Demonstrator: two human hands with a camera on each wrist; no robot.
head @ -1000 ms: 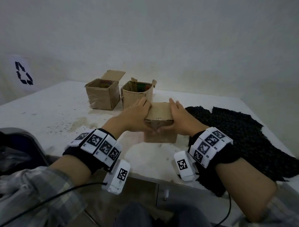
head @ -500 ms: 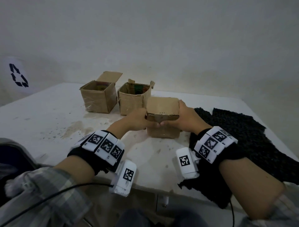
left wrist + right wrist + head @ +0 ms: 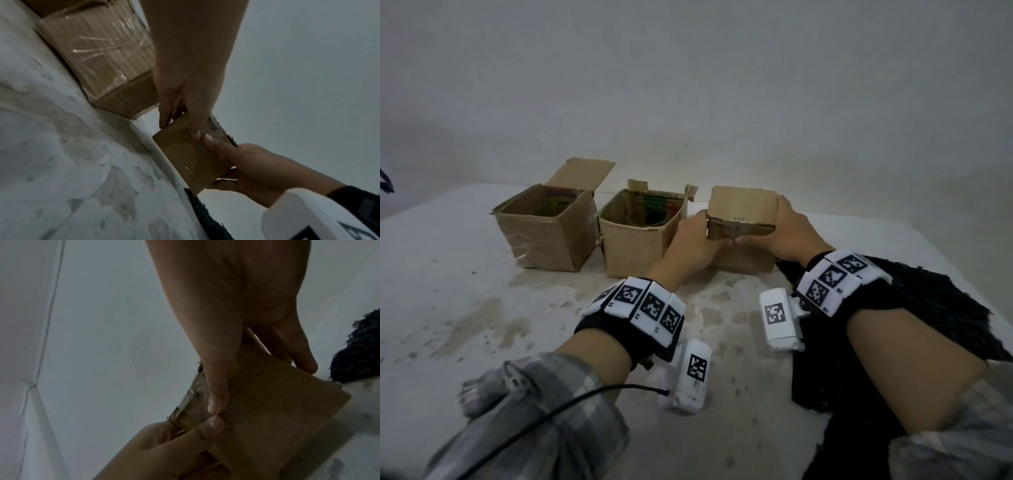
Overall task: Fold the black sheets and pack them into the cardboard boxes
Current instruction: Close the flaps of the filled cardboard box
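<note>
Head view: three cardboard boxes in a row across the far part of the white table (image 3: 465, 274). Left box (image 3: 544, 236) open, one flap standing up at the back. Middle box (image 3: 635, 240) open, coloured print visible on the inner walls; contents too dim to identify. Closed box (image 3: 741, 219) at the right end of the row, lid flap down.

Left hand (image 3: 693, 245) grips the closed box on its left side, right hand (image 3: 789, 231) on its right side. Fingers of both wrap round the sides, thumbs lie across the front face. Left wrist view: the two thumb tips meet on the front panel just below the lid edge; left hand (image 3: 185, 97), right hand (image 3: 252, 172), closed box (image 3: 189, 159). Right wrist view confirms: right hand (image 3: 236, 321) thumb tip against left hand (image 3: 164, 449) thumb tip on the closed box (image 3: 277, 410).

Whether the closed box rests on the table or is lifted: cannot tell.

Black sheets (image 3: 935, 308) lie unfolded on the table to the right, partly under the right forearm, a corner hanging over the near edge. Sheet edge lies just beside the closed box.

Table surface stained and speckled. Marker bands on both wrists.
</note>
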